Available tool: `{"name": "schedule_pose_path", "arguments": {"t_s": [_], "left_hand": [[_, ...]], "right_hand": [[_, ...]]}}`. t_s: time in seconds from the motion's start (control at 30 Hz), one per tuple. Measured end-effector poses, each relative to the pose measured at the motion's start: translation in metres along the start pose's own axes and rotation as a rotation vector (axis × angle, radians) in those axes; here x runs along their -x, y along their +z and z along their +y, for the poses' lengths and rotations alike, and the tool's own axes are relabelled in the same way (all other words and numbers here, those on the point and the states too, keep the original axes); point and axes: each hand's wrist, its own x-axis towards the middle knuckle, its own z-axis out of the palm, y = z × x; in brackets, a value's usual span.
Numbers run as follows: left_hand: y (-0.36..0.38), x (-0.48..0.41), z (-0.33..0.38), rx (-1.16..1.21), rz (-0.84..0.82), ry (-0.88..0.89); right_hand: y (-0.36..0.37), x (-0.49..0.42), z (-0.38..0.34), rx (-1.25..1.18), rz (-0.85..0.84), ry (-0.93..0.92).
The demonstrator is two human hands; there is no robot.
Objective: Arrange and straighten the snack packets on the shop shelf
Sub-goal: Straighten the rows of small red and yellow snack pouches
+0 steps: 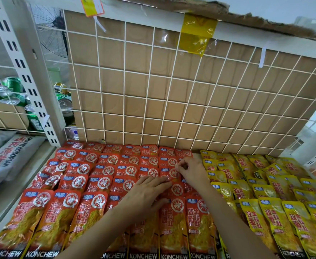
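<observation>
The left hand (146,191) lies flat, fingers straight, on the red snack packets (101,171). Just beyond it, the right hand (190,171) pinches a red packet (169,174) by its top edge. Yellow packets (265,195) lie to its right.

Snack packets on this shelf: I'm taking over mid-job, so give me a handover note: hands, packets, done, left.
Left hand lies flat on the red packets.
Right hand pinches a red packet in the rightmost red column.
Done: most red rows lie even and overlapping.
Left: skewed red ones at the left edge; yellow packets looser, several tilted.
</observation>
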Motion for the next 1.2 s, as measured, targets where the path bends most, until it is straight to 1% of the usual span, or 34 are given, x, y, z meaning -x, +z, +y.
{"name": "schedule_pose_path", "arguments": {"t_s": [0.1, 0.17, 0.23, 0.37, 0.53, 0.83, 0.93, 1.0, 1.03, 1.1, 1.17, 1.2], "left_hand": [[-0.006, -0.007, 0.0, 0.116, 0.086, -0.089], [-0.01, -0.018, -0.004, 0.125, 0.107, -0.12], [-0.014, -0.028, -0.007, 0.133, 0.08, -0.129], [-0.019, -0.04, -0.01, 0.231, 0.018, -0.133], [-0.019, -0.042, -0.014, 0.325, 0.004, -0.165], [-0.019, -0.044, -0.014, 0.31, -0.001, -0.15], [-0.02, -0.044, -0.013, 0.317, 0.003, -0.147], [-0.02, -0.043, -0.014, 0.314, 0.005, -0.148], [-0.02, -0.043, -0.014, 0.315, 0.008, -0.146], [-0.019, -0.043, -0.015, 0.313, 0.011, -0.139], [-0.019, -0.043, -0.016, 0.304, 0.014, -0.125], [-0.018, -0.044, -0.016, 0.3, 0.019, -0.118]], "right_hand": [[0.0, 0.0, 0.001, -0.01, -0.006, 0.003], [0.0, 0.0, 0.002, -0.021, -0.006, 0.001], [0.001, 0.0, 0.003, -0.04, -0.004, -0.005], [0.001, 0.0, 0.002, -0.043, -0.005, -0.001], [0.0, 0.0, 0.002, -0.037, -0.008, 0.0], [-0.001, 0.002, 0.0, -0.037, -0.001, -0.003], [-0.007, 0.011, -0.003, -0.021, 0.084, -0.032], [-0.016, 0.023, -0.006, -0.005, 0.135, -0.105], [-0.02, 0.03, -0.008, 0.004, 0.109, -0.152], [-0.028, 0.046, -0.011, 0.04, -0.032, -0.225], [-0.031, 0.06, -0.012, 0.072, -0.161, -0.251], [-0.031, 0.065, -0.012, 0.082, -0.191, -0.253]]}}
